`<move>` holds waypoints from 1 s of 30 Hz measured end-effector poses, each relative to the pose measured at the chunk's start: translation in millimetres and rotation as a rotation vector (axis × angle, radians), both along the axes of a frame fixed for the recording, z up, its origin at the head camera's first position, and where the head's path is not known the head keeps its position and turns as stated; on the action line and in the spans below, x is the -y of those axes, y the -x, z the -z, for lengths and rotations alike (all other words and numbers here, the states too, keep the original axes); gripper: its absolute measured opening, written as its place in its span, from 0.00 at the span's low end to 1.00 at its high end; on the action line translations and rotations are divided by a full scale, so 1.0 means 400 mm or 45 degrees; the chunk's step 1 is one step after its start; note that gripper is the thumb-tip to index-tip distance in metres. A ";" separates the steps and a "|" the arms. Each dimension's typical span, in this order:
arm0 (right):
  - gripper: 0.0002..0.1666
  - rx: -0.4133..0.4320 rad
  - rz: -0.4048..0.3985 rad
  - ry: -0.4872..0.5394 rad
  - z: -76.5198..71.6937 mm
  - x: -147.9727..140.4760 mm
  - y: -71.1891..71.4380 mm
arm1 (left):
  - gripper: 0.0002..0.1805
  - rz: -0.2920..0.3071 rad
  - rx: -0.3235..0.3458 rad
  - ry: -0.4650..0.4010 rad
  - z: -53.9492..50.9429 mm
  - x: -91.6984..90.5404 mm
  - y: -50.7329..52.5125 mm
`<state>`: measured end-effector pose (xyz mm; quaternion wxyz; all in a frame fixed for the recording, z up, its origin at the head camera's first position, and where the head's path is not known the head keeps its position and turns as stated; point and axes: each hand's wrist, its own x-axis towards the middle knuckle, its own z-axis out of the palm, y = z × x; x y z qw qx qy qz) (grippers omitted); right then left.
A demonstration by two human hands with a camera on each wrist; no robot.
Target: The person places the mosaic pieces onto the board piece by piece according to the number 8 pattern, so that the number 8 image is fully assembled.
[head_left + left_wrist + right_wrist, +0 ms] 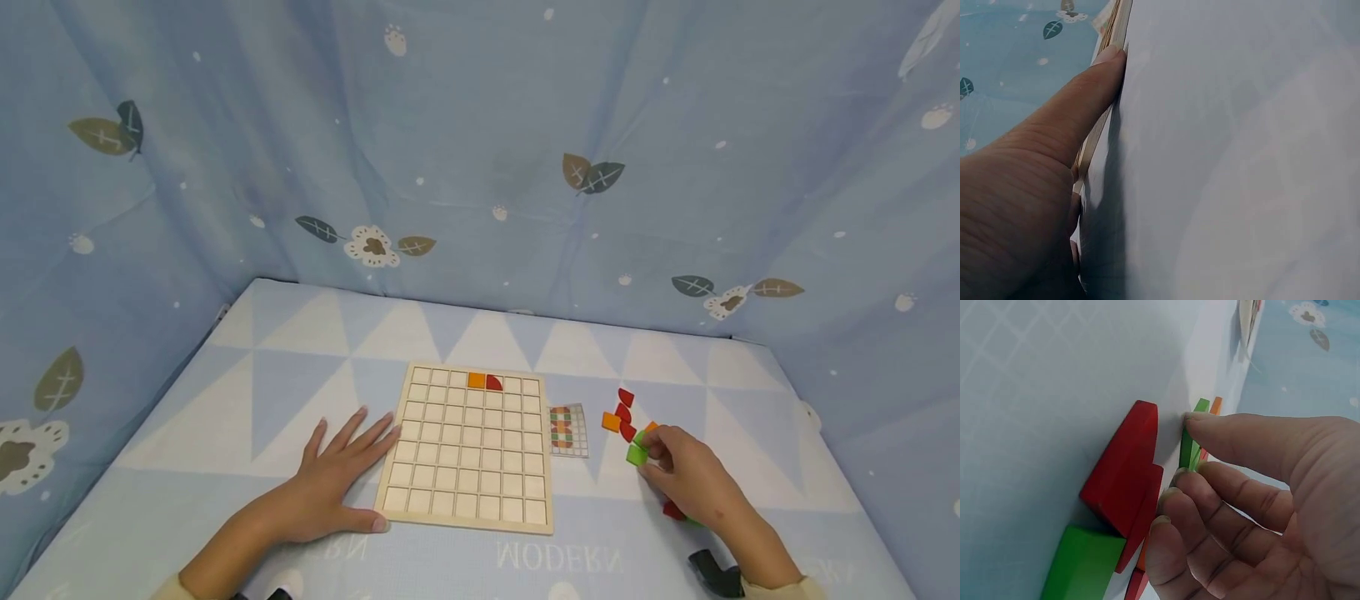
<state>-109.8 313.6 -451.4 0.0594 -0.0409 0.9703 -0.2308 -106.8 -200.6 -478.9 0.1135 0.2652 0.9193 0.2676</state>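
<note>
A wooden grid board (465, 527) lies on the table, with an orange square block (477, 381) and a red quarter-round block (493, 382) side by side in its far row. My left hand (330, 487) is spread at the board's left side, its fingertips at the edge and its thumb (1094, 81) against the near corner. To the right of the board, my right hand (693, 475) has thumb and fingers curled around a green block (637, 455), pinching it. In the right wrist view the green block (1186, 444) shows between thumb and forefinger.
A printed pattern card (570, 432) lies at the board's right edge, partly under it. Several loose red blocks (626, 397) and an orange block (611, 422) lie beyond the right hand. More red blocks (1125, 469) and a green block (1082, 565) sit beside its fingers.
</note>
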 end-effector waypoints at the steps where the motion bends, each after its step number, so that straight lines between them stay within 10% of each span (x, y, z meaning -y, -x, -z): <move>1: 0.19 -0.005 -0.002 0.004 0.000 0.000 -0.001 | 0.62 -0.002 -0.003 0.005 -0.001 0.000 0.000; 21: 0.19 0.175 0.064 0.031 -0.016 0.015 0.007 | 0.62 0.001 -0.033 0.003 -0.007 -0.003 -0.005; 30: 0.15 0.090 0.044 0.071 -0.008 0.016 -0.007 | 0.62 0.000 -0.037 0.012 -0.004 -0.004 -0.004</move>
